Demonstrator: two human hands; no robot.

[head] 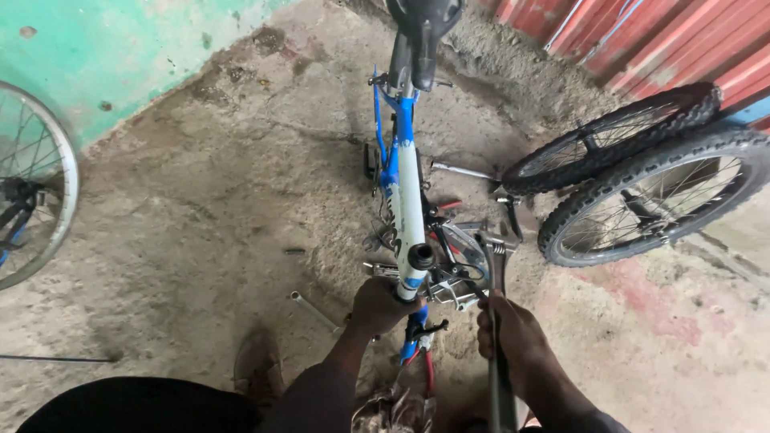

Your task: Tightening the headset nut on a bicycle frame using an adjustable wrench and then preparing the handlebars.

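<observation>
A blue and white bicycle frame (407, 192) stands in the middle of the scene on a rough concrete floor (200, 232), its black saddle (423, 24) at the far end and its open head tube nearest the person. The left hand (378, 306) is curled tight around the near end of the frame, just below the head tube, with the forearm coming up from the bottom edge. The right hand (512, 335) is closed in a fist around the long metal handle of a large wrench (496, 321), whose head reaches up to the metal parts by the crank just right of the frame; that forearm comes in from the lower right.

Two knobby-tyred wheels (642, 184) lie overlapping to the right, in front of a red corrugated sheet (642, 40) at the far right. A short metal tube (313, 311) lies on the floor just left of the left hand. Part of another spoked wheel (36, 184) shows at the left edge, near a green painted wall (104, 48).
</observation>
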